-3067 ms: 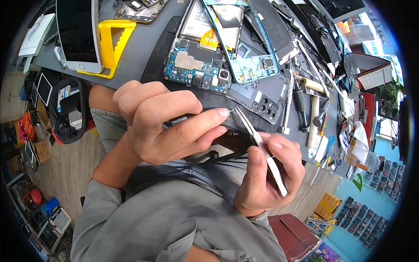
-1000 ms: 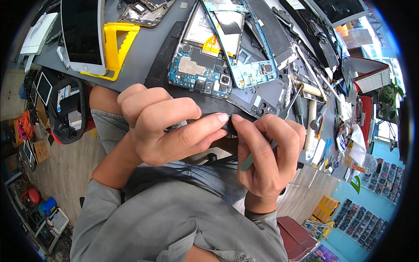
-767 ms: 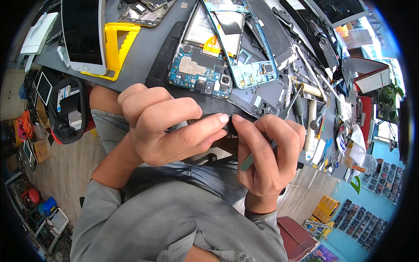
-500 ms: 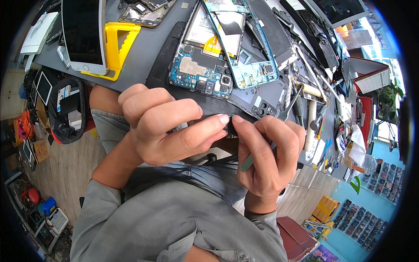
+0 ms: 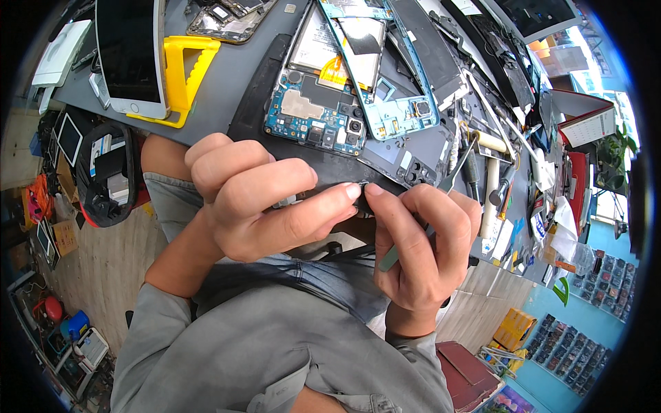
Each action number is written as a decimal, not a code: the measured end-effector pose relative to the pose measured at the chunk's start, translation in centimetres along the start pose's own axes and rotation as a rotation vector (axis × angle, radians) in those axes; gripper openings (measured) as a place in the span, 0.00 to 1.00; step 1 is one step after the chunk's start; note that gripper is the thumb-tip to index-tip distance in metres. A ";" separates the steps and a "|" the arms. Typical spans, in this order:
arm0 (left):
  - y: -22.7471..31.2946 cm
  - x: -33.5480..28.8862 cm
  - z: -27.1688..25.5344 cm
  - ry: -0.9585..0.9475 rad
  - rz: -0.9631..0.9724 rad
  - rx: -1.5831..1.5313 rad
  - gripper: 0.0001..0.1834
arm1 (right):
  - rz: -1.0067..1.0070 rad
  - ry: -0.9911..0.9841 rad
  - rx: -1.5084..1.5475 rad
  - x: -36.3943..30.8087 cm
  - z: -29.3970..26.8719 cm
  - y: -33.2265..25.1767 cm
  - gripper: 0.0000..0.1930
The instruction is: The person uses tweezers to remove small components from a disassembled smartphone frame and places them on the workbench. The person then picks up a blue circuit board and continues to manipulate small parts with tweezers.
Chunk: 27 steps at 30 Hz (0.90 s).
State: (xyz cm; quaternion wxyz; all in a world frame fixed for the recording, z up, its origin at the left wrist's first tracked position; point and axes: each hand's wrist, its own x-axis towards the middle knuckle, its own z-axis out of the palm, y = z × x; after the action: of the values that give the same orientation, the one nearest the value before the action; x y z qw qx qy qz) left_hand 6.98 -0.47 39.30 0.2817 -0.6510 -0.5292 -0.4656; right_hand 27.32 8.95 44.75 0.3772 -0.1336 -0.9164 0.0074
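Observation:
My left hand (image 5: 258, 199) is closed, thumb and forefinger pinching a tiny dark piece (image 5: 363, 186) too small to name. Against the same piece press the thumb and forefinger of my right hand (image 5: 427, 237). Tucked through the right hand's fingers are grey-green tweezers (image 5: 449, 180), their pointed end slanting up and away; part of them is hidden by the fingers. Just beyond both hands lies an opened phone (image 5: 301, 107) with its blue circuit board and battery showing. A light-blue phone frame (image 5: 403, 115) leans across its right side.
At the left, a white tablet (image 5: 134, 62) rests on a yellow stand (image 5: 186, 79). Another opened phone (image 5: 231, 20) lies at the back. Screwdrivers (image 5: 471, 168) and other loose tools crowd the table's right side. A black bag (image 5: 107, 172) is low at the left.
Almost nothing differs. The fingertips shift very slightly around the tiny piece, and both hands stay in the same place.

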 end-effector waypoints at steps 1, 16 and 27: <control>0.0 0.0 0.0 -0.002 0.000 0.003 0.10 | 0.001 0.000 0.003 0.0 0.0 0.0 0.26; 0.0 0.1 -0.1 -0.011 0.000 0.010 0.09 | 0.270 0.243 0.232 -0.2 -1.5 -1.0 0.11; 0.0 0.0 0.4 0.033 0.010 0.006 0.09 | 0.182 0.344 0.634 -2.6 -1.3 -0.3 0.30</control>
State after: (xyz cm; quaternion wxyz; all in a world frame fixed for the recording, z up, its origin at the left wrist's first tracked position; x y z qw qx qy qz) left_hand 7.07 -0.11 39.15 0.2943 -0.6451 -0.5227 -0.4733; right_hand 29.90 7.86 43.91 0.5461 -0.0903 -0.7763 0.3015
